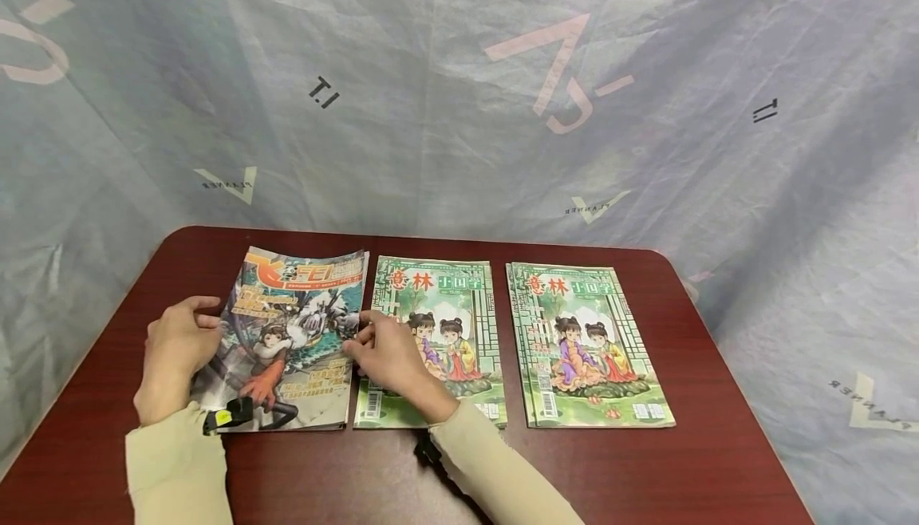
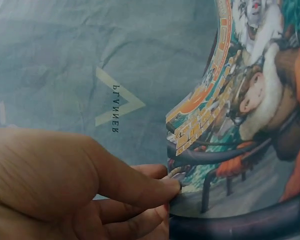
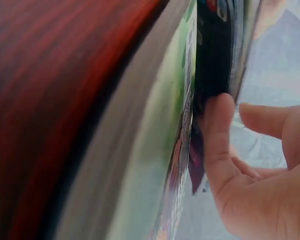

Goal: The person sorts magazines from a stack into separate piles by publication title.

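Left hand and right hand grip a magazine.

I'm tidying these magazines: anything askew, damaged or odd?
The backdrop lettering reads backwards, as if hung wrong side out. The rightmost magazine stack is uneven: a lower edge juts left. The left magazine bows along its top, perhaps because the left hand and right hand grip it. No tear shows.

Surface: dark red-brown wood grain, rounded far corners. Directly on it: middle green magazine pile and right green magazine pile, matching covers, side by side, not touching. Right one's left edges slightly staggered. Comic magazine at left: can't tell if it touches the surface.
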Demonstrator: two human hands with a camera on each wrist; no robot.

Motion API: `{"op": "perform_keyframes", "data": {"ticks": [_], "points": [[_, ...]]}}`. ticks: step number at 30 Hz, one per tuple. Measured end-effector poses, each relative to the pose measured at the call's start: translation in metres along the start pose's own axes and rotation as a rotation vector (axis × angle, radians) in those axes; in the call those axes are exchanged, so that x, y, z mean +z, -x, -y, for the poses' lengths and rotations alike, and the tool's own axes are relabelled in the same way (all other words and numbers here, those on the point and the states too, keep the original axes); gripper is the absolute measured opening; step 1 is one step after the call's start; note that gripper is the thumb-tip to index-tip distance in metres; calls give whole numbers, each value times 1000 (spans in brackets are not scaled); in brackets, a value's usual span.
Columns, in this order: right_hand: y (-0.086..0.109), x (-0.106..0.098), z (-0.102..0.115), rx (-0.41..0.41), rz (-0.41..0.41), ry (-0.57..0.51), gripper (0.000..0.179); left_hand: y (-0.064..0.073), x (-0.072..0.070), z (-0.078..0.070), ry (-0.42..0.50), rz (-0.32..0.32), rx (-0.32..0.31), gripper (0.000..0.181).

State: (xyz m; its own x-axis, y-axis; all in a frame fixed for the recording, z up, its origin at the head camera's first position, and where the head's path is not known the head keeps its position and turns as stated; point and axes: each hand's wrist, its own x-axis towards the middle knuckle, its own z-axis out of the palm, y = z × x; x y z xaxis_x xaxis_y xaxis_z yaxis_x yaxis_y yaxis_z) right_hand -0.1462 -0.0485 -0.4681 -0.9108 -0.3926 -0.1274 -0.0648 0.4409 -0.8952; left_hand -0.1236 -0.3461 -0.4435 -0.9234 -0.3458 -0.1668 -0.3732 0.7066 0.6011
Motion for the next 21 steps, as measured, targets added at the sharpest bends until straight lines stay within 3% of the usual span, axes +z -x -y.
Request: {"op": "perform_keyframes", "data": {"ticks": [7,15,21], "points": [[3,-4,-1,-11,56,49,59,-2,7,1,-34,-36,-23,40],[2,-2,-3,-14,76,72,59,-1,12,-3,-36,-69,-40,43],[1,1,-4,-28,49,85,57,-1,13,-9,-81,-26,-67,45]]}}
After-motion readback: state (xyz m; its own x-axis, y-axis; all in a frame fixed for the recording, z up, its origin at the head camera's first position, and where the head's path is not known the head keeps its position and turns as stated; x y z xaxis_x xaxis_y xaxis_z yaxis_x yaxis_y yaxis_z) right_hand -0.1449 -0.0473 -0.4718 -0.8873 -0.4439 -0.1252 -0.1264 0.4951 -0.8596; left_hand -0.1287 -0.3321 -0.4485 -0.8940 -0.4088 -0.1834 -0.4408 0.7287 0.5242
